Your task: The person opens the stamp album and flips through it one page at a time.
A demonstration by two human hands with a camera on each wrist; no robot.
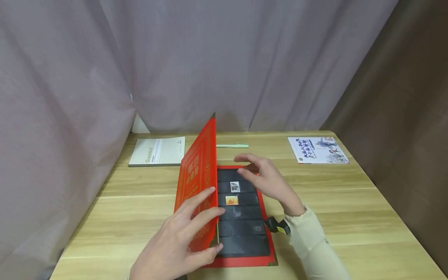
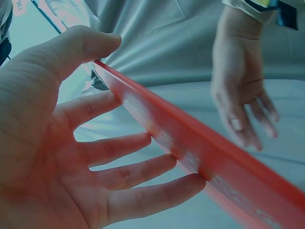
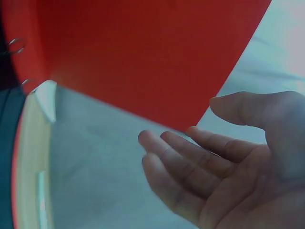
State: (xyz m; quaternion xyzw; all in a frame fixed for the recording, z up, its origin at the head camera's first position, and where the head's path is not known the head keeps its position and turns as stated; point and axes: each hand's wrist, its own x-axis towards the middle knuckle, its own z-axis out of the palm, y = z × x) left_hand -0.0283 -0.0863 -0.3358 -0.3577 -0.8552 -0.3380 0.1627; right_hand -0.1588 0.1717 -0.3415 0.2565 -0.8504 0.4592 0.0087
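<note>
A red stamp album with gold lettering stands half opened on the table, its front cover [image 1: 196,167] raised nearly upright. My left hand [image 1: 176,235] rests its extended fingertips against the outside of this cover, thumb held apart from it in the left wrist view. Right of the cover lies a black page [image 1: 241,247] with clear strips. It carries a grey-and-white stamp [image 1: 235,187] and an orange-yellow stamp [image 1: 231,200]. Above the page's far right side hovers my right hand [image 1: 271,181], fingers loosely bent and holding nothing. In the right wrist view it is close to the cover's red inner face [image 3: 143,57].
Behind the album lies a light green pen [image 1: 232,146]. A pale notebook [image 1: 157,151] is at the back left, an illustrated booklet [image 1: 317,150] at the back right. Grey curtains [image 1: 196,66] hang behind the wooden table [image 1: 350,233]. Metal rings [image 3: 16,46] show along the album's spine.
</note>
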